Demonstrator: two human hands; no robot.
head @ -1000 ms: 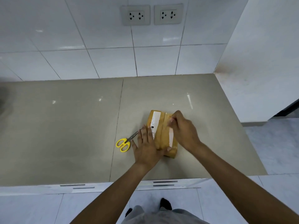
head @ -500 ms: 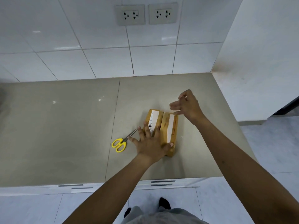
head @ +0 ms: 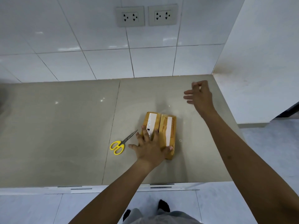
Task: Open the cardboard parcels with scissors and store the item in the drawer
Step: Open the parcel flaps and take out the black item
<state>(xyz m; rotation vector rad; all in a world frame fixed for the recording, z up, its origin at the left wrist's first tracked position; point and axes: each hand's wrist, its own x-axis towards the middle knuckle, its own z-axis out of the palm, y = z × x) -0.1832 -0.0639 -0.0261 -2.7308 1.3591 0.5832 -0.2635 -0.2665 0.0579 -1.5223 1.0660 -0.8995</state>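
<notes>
My left hand [head: 151,147] lies flat, fingers spread, pinning the parcel [head: 159,134] on the worktop [head: 64,135], right hand [head: 199,96] loose & empty up near the wall — opening step, I reckon next grab the scissors [head: 122,143] just left of it — label txt too small to read.

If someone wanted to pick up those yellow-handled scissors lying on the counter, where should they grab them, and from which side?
Probably by the yellow loop handles of the yellow-handled metal scissors, coming from above at the near left. They lie flat on the grey tiled counter with blades closed, tips pointing toward the left hand pressing on the brown cardboard parcel; the handles are on the open side.
</notes>
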